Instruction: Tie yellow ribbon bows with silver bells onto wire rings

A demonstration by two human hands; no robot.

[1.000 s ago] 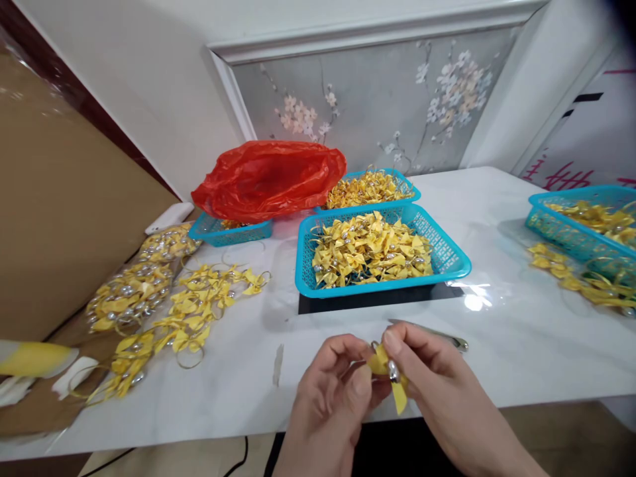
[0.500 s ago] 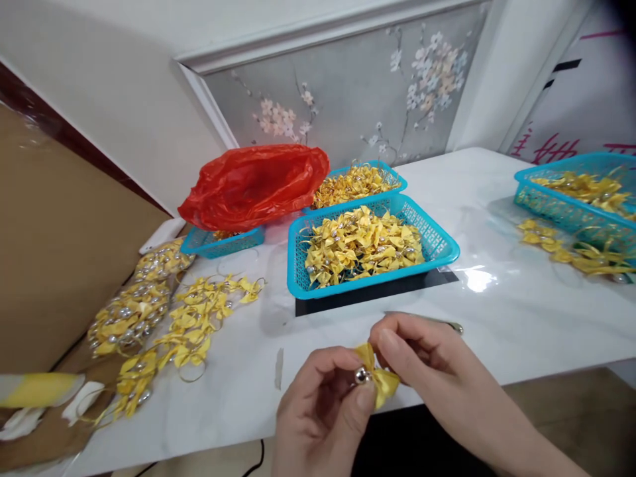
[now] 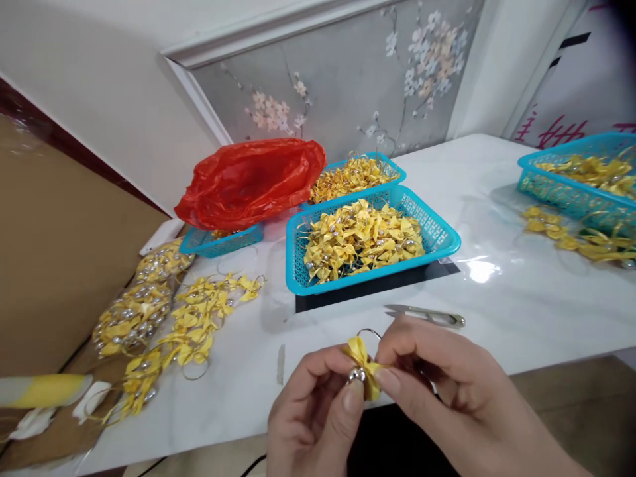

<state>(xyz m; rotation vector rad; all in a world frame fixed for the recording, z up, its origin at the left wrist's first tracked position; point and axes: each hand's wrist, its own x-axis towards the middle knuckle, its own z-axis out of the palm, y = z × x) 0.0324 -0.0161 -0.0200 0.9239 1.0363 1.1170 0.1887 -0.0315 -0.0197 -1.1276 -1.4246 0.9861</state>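
Left hand (image 3: 318, 411) and right hand (image 3: 447, 381): both bare. Thumbnails (image 3: 351, 396): short, rounded at the tip. Right wrist (image 3: 527, 430): bare up to the edge of view. Black clothing (image 3: 392, 444): visible between the forearms, plain; cut and fabric cannot be determined.

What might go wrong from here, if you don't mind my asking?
The small yellow ribbon bow with shiny silver beads might slip, pinched between the left grip and right grip. The pointed silver metal snips, just beyond the right grip, could nick it. The loose, looped yellow ribbon bows at left may tangle.
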